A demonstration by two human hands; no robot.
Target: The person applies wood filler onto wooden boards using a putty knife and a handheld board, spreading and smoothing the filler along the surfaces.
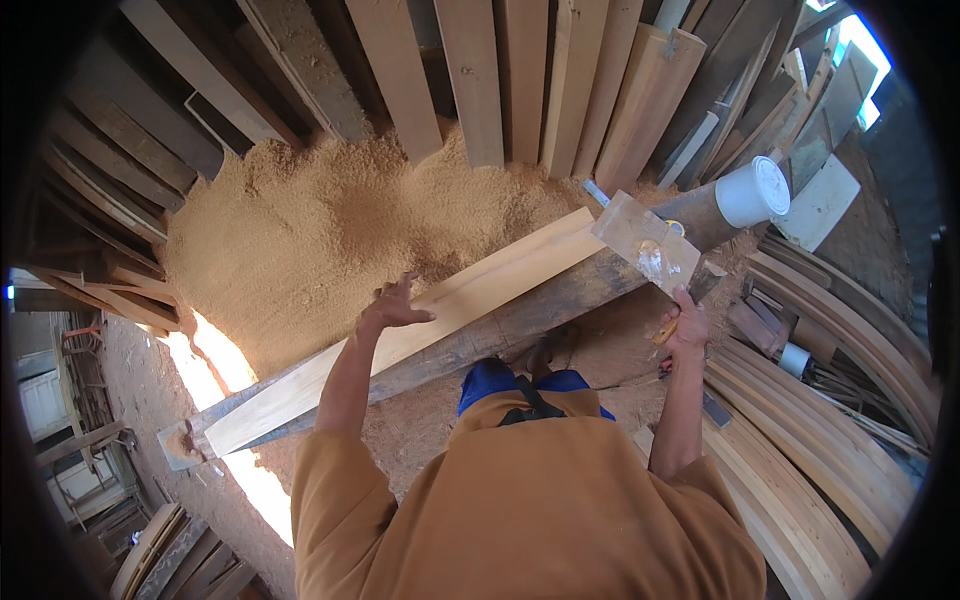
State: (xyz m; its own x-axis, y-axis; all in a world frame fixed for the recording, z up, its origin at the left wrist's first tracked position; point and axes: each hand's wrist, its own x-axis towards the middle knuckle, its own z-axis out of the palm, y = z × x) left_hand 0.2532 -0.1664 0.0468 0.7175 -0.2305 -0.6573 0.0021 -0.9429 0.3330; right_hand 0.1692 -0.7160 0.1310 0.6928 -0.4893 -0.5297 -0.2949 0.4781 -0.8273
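Observation:
A long pale plank [480, 280] lies slantwise along a thick, weathered beam [500, 322]. My left hand [395, 305] is over the plank's far side, its fingers spread and holding nothing. On the right, my right hand [685, 325] is closed beside the near corner of a small square board [625, 225]. A yellowish bit shows at its fingers; what they grip is too unclear to name. A white, shiny smear of paste [655, 262] is on the square board, which overlaps the plank's right end.
A white bucket [750, 192] lies near the beam's right end. A large sawdust heap [300, 230] spreads beyond the plank. Upright boards [480, 80] lean at the back, and stacked planks [800, 450] lie at the right. A blue-ended tool [597, 193] sits behind the square board.

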